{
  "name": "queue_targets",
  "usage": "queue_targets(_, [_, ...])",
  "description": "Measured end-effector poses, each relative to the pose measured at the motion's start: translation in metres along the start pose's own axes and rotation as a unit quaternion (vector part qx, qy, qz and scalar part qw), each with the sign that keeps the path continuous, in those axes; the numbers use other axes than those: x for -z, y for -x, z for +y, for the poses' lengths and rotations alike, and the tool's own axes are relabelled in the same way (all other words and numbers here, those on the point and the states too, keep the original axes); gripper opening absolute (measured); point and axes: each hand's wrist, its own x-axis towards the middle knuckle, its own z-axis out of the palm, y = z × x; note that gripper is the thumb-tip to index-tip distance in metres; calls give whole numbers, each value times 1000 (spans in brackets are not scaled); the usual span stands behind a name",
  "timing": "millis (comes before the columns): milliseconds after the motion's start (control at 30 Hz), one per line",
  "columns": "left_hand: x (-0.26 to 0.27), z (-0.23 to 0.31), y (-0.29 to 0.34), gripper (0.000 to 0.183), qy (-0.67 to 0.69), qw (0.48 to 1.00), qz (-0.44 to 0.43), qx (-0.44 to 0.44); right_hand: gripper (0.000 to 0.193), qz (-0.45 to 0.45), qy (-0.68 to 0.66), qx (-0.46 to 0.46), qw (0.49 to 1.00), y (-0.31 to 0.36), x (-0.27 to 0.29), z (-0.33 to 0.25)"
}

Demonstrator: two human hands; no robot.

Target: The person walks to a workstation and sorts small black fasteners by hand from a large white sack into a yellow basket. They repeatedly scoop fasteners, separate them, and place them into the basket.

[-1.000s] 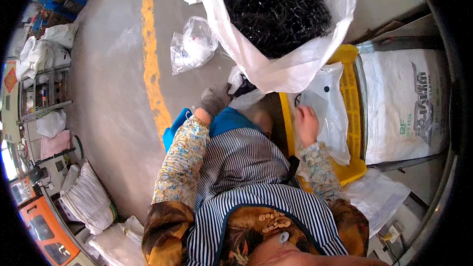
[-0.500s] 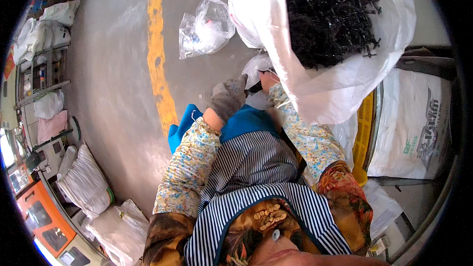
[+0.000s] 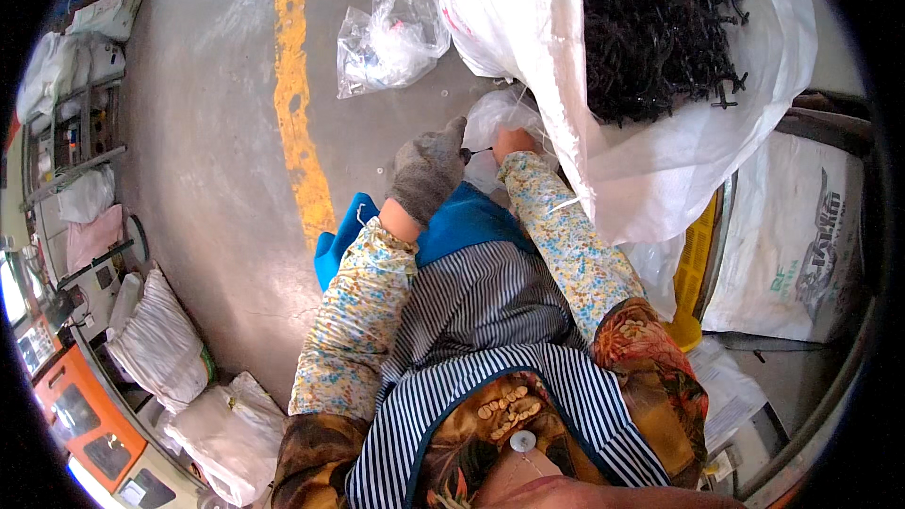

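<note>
My left hand, in a grey knit glove, is closed on a small black plastic piece. A thin dark stem runs from this piece to my bare right hand, whose curled fingers pinch its other end. Both hands are above my lap, over a clear plastic bag that lies partly beneath them. Just right of my right hand, the folded edge of a large white woven sack hangs down. Inside it is a heap of black branched plastic parts.
Another clear bag lies on the grey floor beside a yellow line. At right are a yellow container and a printed white sack. White sacks and an orange-and-white machine line the left side.
My hands have drawn slightly apart, and the black stem between them now shows. My right hand has come clear of the sack's edge. The view has shifted a little.
</note>
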Motion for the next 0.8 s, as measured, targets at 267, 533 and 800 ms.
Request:
queue_targets(267, [-4, -1, 0, 47, -15, 1000, 4, -17, 15, 27, -34, 2, 999, 32, 63, -8])
queue_targets(533, [0, 11, 3, 49, -28, 999, -17, -19, 9, 208, -303, 132, 921, 94, 63, 45])
queue_targets(800, [6, 25, 9, 39, 161, 964, 156, -145, 10, 157, -534, 81, 827, 191, 149, 20])
